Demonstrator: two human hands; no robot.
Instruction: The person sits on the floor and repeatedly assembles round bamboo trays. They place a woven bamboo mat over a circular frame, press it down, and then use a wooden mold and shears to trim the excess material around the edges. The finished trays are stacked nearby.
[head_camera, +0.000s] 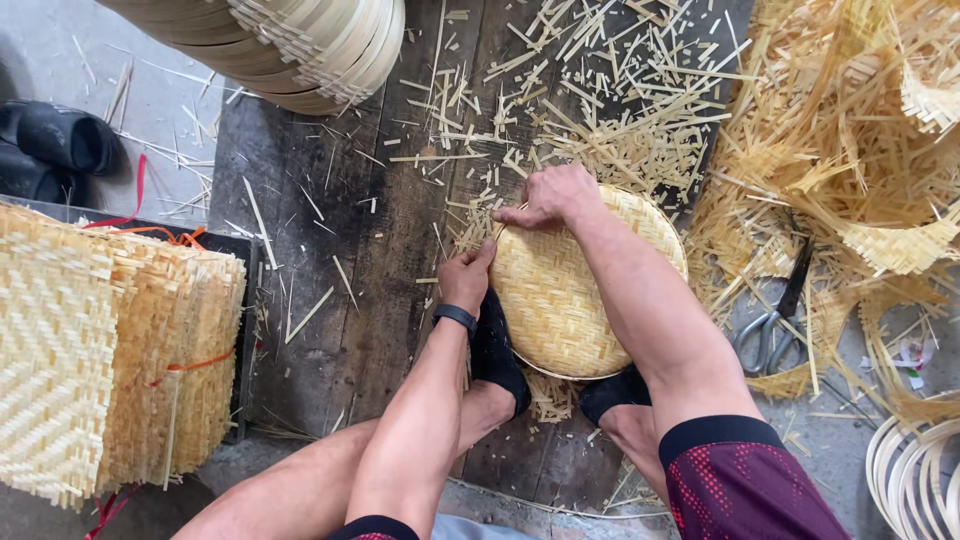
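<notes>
I see a stack of woven mats (110, 350) at far left. My left hand (466, 277) grips the round bamboo tray's (560, 300) near-left rim; my right hand (548, 196) presses closed fingers on its far rim. Scissors (775, 320) lie right.
</notes>
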